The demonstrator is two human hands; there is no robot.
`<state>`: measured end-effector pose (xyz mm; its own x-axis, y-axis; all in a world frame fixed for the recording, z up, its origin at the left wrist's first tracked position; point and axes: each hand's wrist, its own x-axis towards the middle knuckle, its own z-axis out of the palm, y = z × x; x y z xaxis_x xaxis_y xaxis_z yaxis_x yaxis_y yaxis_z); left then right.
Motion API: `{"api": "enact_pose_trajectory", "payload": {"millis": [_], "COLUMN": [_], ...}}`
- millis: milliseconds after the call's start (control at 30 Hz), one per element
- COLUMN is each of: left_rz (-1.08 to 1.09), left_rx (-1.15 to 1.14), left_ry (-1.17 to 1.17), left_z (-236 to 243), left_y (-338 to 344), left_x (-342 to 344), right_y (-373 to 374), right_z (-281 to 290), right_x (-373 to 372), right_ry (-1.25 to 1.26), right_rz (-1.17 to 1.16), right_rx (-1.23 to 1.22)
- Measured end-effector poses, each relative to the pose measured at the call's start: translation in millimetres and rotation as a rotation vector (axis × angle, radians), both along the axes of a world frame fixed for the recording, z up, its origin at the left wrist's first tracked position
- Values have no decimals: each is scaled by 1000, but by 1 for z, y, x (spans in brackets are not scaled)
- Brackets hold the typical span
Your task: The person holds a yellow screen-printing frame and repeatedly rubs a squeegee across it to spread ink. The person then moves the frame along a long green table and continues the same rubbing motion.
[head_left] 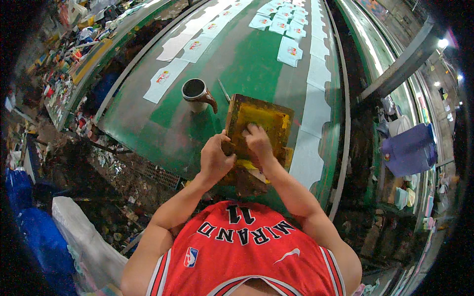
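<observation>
A screen-printing frame (288, 132) with a yellow, stained mesh stands tilted on the green table in front of me. My left hand (216, 158) is closed around its left edge. Over the mesh, my right hand (258, 143) has its fingers curled in and slightly blurred; whatever they hold is hidden. Left of the frame is a mug-like pot (196, 93) with a dark inside and a brown, stained handle. A thin knife-like tool (224, 90) lies between the pot and the frame.
Pale fabric pieces (165, 79), several with a small print, lie in rows along the long green table (163, 118). Scraps litter the ground at left. A grey post (400, 61) slants at right, near a purple cloth (411, 150). White plastic wrap (81, 232) lies lower left.
</observation>
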<state>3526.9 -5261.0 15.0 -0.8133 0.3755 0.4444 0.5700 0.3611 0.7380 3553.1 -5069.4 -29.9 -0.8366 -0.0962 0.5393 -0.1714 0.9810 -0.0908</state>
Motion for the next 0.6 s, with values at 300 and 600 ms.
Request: {"api": "enact_pose_trajectory", "payload": {"millis": [300, 600], "left_rz": [10, 14], "left_rx": [-7, -32], "left_ry": [-5, -66], "left_z": [1, -5], "left_y": [1, 0], "left_x": [2, -4], "right_y": [23, 17], "right_z": [4, 10], "right_x": [4, 52], "right_ry": [-10, -436], "right_rz": [96, -107], "right_rx": [-4, 28]}}
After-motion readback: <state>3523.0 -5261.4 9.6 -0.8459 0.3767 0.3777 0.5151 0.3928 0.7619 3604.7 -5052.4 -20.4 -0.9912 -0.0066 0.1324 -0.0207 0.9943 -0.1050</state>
